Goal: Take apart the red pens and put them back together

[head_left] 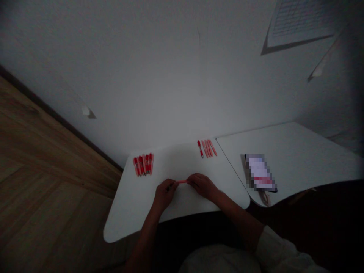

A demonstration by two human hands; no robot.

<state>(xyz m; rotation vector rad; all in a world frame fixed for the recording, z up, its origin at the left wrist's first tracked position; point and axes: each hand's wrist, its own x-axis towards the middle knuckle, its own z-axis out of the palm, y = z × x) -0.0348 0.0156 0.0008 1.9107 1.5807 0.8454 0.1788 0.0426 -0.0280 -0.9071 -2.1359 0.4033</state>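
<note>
My left hand (pixel 165 194) and my right hand (pixel 202 185) meet above the front of the white table (pixel 133 212). Between them stretches a slim pinkish-red pen (pixel 182 181), lying level, with my fingers closed on each end. Something small and dark shows at my left fingers, too dim to name. Beyond my left hand, several red and pink pens (pixel 143 164) lie side by side in a row. Past my right hand is another row: one red pen (pixel 200 149) with a silvery tip beside several pink pens (pixel 209 148).
A phone (pixel 260 172), its screen blurred, rests on the second table (pixel 295 159) to the right, with a strap or cable (pixel 265 198) at its lower end. A wall (pixel 170 94) stands behind both tables. Wooden floor (pixel 42 197) shows at left.
</note>
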